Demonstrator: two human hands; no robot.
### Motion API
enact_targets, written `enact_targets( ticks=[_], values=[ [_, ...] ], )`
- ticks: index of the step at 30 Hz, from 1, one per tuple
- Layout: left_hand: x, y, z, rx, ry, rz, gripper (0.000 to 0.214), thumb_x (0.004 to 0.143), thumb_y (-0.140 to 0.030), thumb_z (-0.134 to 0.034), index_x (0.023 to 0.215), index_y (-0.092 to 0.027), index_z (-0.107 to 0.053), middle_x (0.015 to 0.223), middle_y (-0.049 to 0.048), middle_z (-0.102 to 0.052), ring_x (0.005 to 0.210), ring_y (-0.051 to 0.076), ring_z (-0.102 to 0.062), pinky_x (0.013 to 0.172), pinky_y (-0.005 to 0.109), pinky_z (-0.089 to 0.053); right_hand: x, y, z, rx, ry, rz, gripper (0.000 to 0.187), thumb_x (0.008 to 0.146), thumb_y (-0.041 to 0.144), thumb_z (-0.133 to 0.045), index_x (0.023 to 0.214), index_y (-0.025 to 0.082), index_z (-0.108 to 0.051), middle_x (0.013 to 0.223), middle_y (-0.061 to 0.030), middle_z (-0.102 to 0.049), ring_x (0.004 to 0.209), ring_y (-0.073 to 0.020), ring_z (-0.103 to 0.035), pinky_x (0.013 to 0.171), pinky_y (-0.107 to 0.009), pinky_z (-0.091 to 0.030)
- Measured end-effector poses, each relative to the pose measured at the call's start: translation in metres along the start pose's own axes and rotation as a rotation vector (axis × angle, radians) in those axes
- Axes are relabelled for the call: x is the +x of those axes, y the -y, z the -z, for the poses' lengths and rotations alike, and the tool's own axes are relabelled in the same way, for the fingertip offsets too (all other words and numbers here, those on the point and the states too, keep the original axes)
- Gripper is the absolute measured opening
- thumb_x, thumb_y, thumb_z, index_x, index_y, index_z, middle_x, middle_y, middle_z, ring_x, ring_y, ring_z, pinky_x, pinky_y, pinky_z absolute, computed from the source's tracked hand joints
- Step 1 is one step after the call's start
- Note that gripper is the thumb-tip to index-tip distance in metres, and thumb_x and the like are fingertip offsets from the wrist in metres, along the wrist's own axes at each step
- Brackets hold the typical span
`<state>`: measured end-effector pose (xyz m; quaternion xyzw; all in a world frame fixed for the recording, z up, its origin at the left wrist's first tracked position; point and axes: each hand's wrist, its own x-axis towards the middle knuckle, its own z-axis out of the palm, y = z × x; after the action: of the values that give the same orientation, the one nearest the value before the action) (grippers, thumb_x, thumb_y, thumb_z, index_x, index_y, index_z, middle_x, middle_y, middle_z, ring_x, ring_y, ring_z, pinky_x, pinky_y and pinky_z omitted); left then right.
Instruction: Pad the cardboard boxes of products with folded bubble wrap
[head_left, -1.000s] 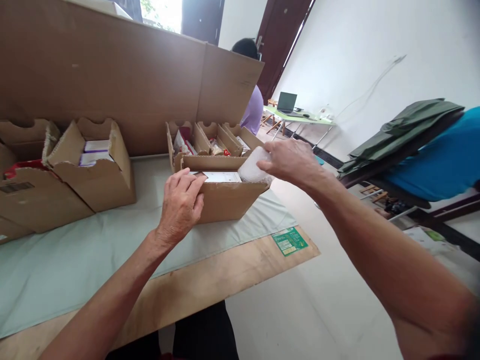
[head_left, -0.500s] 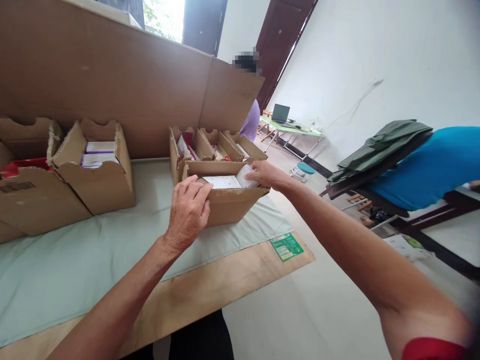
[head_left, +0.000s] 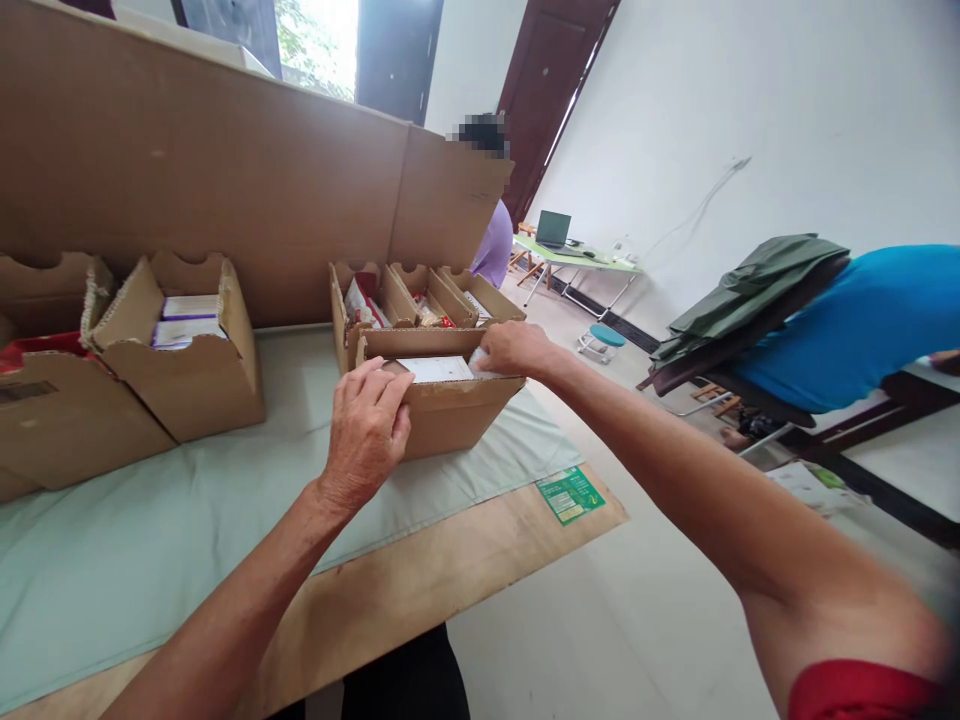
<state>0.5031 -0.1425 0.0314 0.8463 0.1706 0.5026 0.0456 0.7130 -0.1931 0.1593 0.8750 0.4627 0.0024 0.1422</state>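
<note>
A narrow cardboard box [head_left: 450, 415] stands on the cloth in front of me, with white cards or small flat boxes [head_left: 433, 369] inside. My left hand [head_left: 366, 420] is curled over the rim at its near left corner, fingertips inside. My right hand [head_left: 514, 349] reaches into the right end, its fingers closed on a whitish, translucent packet [head_left: 478, 360] beside the white stack. What the packet contains is hidden. Behind this box, smaller cardboard bins [head_left: 412, 290] hold red and white packets.
More cardboard bins [head_left: 180, 350] stand at the left, before a tall cardboard panel [head_left: 225, 150]. Green cloth [head_left: 277, 480] covers much of the wooden table [head_left: 420, 560]. Beyond are a person in blue [head_left: 840, 340] on a chair, a person in purple [head_left: 493, 245] and a laptop [head_left: 553, 228].
My right hand has moved slightly left and deeper into the box, with less of the packet showing. My left hand stays on the rim. The view has shifted a little.
</note>
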Motion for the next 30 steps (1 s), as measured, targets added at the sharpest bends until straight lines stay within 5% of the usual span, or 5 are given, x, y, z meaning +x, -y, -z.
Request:
enact_targets(
  ticks=[11,15,18,23,30],
  values=[
    [0.001,-0.003,0.002,0.0,0.013,0.011,0.038,0.091,-0.009,-0.057,0.128,-0.016,-0.063,0.117,0.0144,-0.069,0.13,0.036,-0.057,0.109,0.053,-0.046,0.003,-0.003,0.003,0.032,-0.021,0.042,0.028,0.081,0.021,-0.072,0.107,0.014,-0.08,0.103,-0.0177,-0.079,0.098,-0.0317,-0.073,0.077,-0.034,-0.054],
    [-0.013,-0.005,0.014,-0.073,-0.082,0.065,0.067,0.09,-0.011,-0.061,0.154,-0.024,-0.043,0.157,0.0177,-0.045,0.148,0.036,-0.041,0.12,0.057,-0.037,-0.042,-0.041,0.007,0.213,-0.355,0.037,0.023,0.092,0.027,-0.06,0.098,0.018,-0.08,0.097,-0.012,-0.079,0.091,-0.027,-0.071,0.076,-0.034,-0.051],
    [-0.03,0.003,0.022,-0.199,-0.094,0.284,0.083,0.088,-0.022,-0.067,0.162,-0.028,-0.03,0.163,0.0159,-0.037,0.151,0.035,-0.037,0.122,0.058,-0.035,-0.077,-0.076,-0.03,0.591,-0.635,0.04,0.026,0.091,0.035,-0.057,0.085,0.019,-0.076,0.08,-0.0066,-0.075,0.074,-0.0217,-0.069,0.07,-0.033,-0.05],
    [-0.04,0.019,0.007,-0.524,0.098,0.825,0.09,0.081,-0.04,-0.075,0.159,-0.024,-0.034,0.163,0.0187,-0.039,0.149,0.039,-0.042,0.115,0.06,-0.044,-0.068,-0.072,-0.127,1.148,-0.411,0.134,0.054,0.079,0.054,-0.069,0.12,0.019,-0.068,0.116,-0.0133,-0.075,0.097,-0.0276,-0.07,0.08,-0.039,-0.056],
    [-0.031,-0.007,-0.008,-0.785,0.12,0.764,0.069,0.092,-0.046,-0.063,0.153,-0.02,-0.044,0.145,0.015,-0.061,0.133,0.029,-0.059,0.115,0.048,-0.046,-0.06,-0.012,-0.156,1.334,-0.393,0.096,0.055,0.094,0.059,-0.05,0.124,0.015,-0.061,0.122,-0.015,-0.073,0.111,-0.0304,-0.066,0.092,-0.039,-0.053]
  ],
)
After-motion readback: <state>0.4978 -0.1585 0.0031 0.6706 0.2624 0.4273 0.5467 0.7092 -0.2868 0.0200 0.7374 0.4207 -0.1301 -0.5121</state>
